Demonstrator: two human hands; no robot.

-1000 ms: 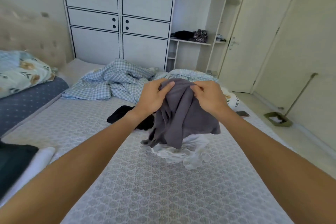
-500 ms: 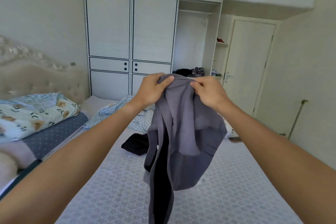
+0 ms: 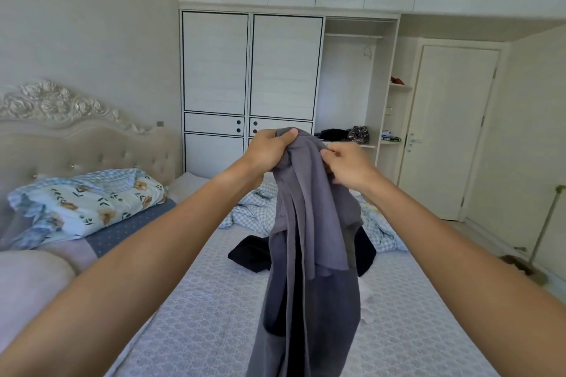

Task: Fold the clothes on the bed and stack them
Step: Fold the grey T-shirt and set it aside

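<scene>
Looking forward and down from the head camera, two bare arms reach out over a bed (image 3: pixel 196 315) covered in a pale patterned sheet. The left hand (image 3: pixel 269 148) grips the top edge of a grey garment (image 3: pixel 309 223), fingers curled round the cloth and thumb pressed on top. The right hand (image 3: pixel 347 167) pinches the same edge just beside it, fingers bent into the fabric. The garment hangs down in long loose folds between the arms, lifted above the mattress, its lower end running out of the bottom of the picture. Behind it, a black garment (image 3: pixel 251 252) lies crumpled on the sheet, and a blue checked blanket (image 3: pixel 254 211) is bunched farther back. A floral pillow (image 3: pixel 88 202) rests near the padded headboard (image 3: pixel 76 144) on the left. A white wardrobe (image 3: pixel 251 64) stands against the far wall, and a closed door (image 3: pixel 453 131) is to its right.
</scene>
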